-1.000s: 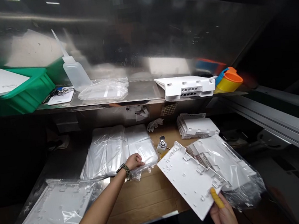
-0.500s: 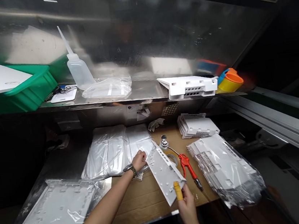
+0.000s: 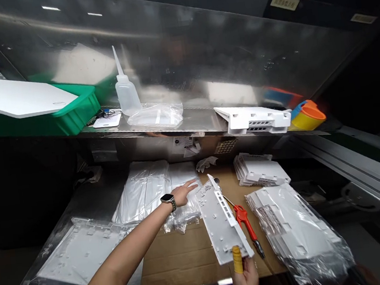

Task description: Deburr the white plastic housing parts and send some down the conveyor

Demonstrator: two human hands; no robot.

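Observation:
My right hand [image 3: 245, 278], a yellow cot on its thumb, grips the near edge of a white plastic panel [image 3: 222, 221] that stands tilted over the brown cardboard [image 3: 182, 249]. My left hand [image 3: 184, 192] is stretched out flat with fingers apart, resting on a pile of clear plastic bags [image 3: 154, 191] just left of the panel. A watch sits on that wrist.
A red-handled air gun [image 3: 246, 221] lies beside the panel. Bagged white panels [image 3: 298, 231] lie at right, a bare stack [image 3: 259, 170] behind, another bagged panel [image 3: 82, 250] at left. The steel shelf [image 3: 194, 123] carries a green bin [image 3: 69, 118], a squeeze bottle [image 3: 126, 90] and a white part [image 3: 254, 118].
My right hand swung the white panel from the right-hand pile to the middle and turned it more upright. My left hand opened from a closed grip to flat fingers on the bags.

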